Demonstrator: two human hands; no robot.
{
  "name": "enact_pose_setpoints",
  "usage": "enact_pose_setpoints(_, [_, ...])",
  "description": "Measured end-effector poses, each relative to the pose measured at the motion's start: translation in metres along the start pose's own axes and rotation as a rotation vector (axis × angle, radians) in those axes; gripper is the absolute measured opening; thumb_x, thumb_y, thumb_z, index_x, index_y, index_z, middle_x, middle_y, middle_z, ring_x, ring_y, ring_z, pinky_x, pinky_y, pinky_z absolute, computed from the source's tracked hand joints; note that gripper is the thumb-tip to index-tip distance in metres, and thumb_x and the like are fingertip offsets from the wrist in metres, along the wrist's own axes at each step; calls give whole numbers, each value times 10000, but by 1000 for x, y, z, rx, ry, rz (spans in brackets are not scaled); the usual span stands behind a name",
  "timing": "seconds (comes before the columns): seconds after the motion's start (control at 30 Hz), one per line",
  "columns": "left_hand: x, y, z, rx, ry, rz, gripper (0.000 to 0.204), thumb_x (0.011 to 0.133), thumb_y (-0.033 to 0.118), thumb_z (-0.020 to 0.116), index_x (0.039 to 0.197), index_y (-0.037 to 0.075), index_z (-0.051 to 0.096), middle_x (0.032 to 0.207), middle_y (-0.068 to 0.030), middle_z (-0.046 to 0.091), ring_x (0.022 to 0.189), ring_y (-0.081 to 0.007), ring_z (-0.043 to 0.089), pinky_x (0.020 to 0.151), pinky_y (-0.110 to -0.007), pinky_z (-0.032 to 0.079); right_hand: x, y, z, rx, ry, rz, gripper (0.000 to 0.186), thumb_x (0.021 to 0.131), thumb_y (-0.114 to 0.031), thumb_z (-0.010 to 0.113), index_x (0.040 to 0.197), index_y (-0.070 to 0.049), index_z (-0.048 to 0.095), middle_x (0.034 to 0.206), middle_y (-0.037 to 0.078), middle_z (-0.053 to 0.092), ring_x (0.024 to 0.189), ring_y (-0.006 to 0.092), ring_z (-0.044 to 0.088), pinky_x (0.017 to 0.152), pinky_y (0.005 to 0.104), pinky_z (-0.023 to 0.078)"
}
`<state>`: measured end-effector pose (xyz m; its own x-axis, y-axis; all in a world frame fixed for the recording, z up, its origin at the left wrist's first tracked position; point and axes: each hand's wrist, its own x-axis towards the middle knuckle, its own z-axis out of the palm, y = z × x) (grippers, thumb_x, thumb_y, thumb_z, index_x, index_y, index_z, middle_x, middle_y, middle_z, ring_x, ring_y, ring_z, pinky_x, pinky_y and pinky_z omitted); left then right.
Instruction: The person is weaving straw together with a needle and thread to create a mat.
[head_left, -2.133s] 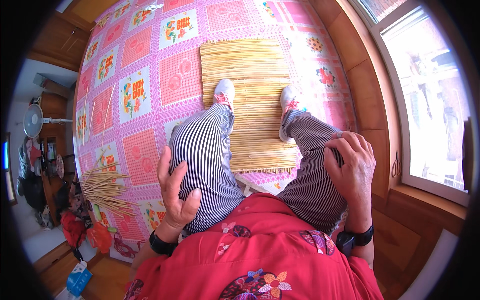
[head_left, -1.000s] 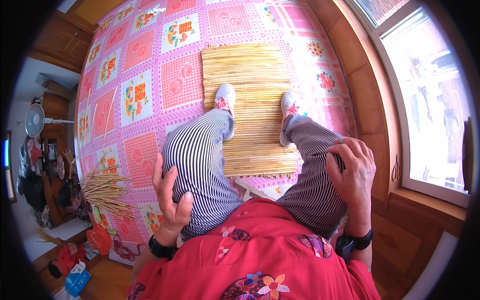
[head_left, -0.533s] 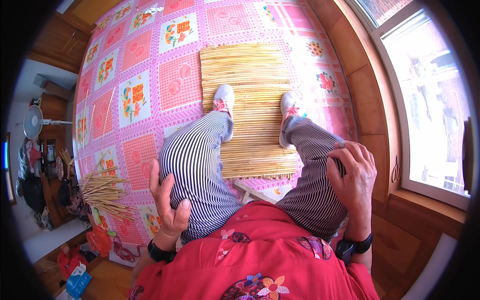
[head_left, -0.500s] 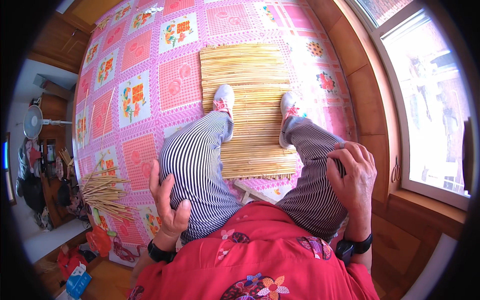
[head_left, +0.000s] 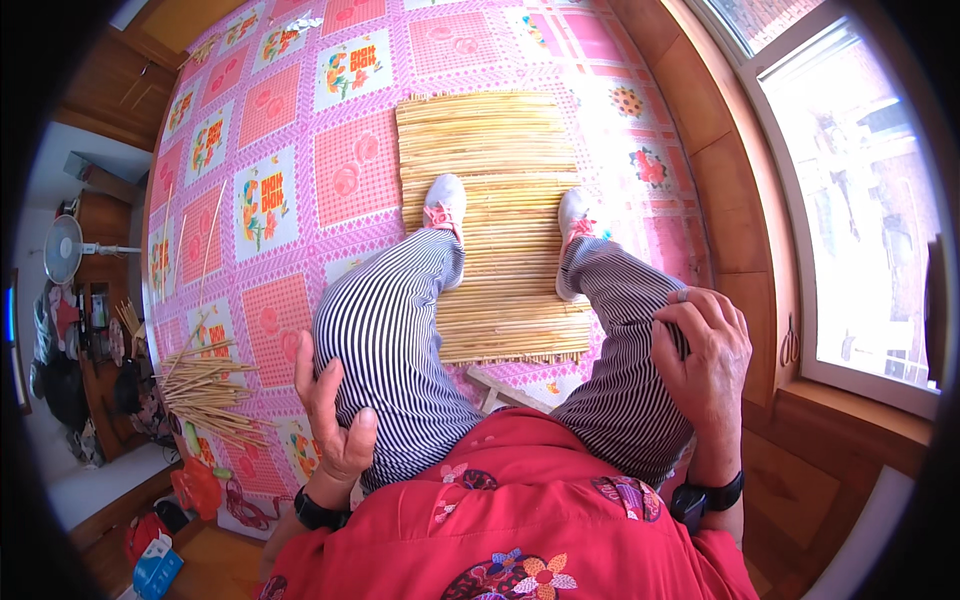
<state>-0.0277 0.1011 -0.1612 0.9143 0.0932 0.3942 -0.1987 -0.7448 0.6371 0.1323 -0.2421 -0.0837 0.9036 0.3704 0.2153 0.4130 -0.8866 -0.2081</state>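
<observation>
I see my left hand (head_left: 335,425) on the left thigh, fingers loosely apart, holding nothing. My right hand (head_left: 705,345) sits on the right knee, fingers curled; whether they pinch anything I cannot tell. The mat (head_left: 500,220) lies under both shoes mid-floor, mostly woven I'd judge. Loose sticks (head_left: 205,390) wait at the cloth's (head_left: 350,170) left edge.

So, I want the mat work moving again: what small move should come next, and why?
Probably reach the left hand out to the loose bundle of sticks on the pink cloth. Both hands are empty: the right hand rests on the knee, and the woven mat lies underfoot.
</observation>
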Motion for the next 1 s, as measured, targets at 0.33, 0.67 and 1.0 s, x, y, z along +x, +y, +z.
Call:
enact_pose_setpoints(0.33, [2, 3, 4, -64, 29, -3, 541, 877, 225, 509, 1349, -13, 396, 1488, -296, 222, 1396, -405, 214, 1134, -522, 155, -5, 1, 0, -12, 31, -23, 67, 733, -144, 676, 784, -105, 659, 901, 28, 639, 924, 238, 605, 839, 377, 443])
enact_pose_setpoints(0.67, [4, 9, 5, -25, 29, 3, 534, 862, 175, 510, 1344, -29, 400, 1492, -291, 223, 1389, -405, 230, 1132, -511, 172, -10, 5, 3, -27, 63, -20, 60, 743, -153, 670, 781, -110, 654, 892, 34, 638, 917, 240, 605, 834, 377, 444])
enact_pose_setpoints(1.0, [3, 10, 8, -28, 29, -9, 527, 867, 184, 506, 1346, -5, 398, 1496, -266, 228, 1400, -386, 217, 1137, -505, 176, -12, 5, 2, -34, 64, -20, 65, 750, -166, 667, 787, -114, 657, 889, 32, 638, 917, 237, 604, 838, 380, 443])
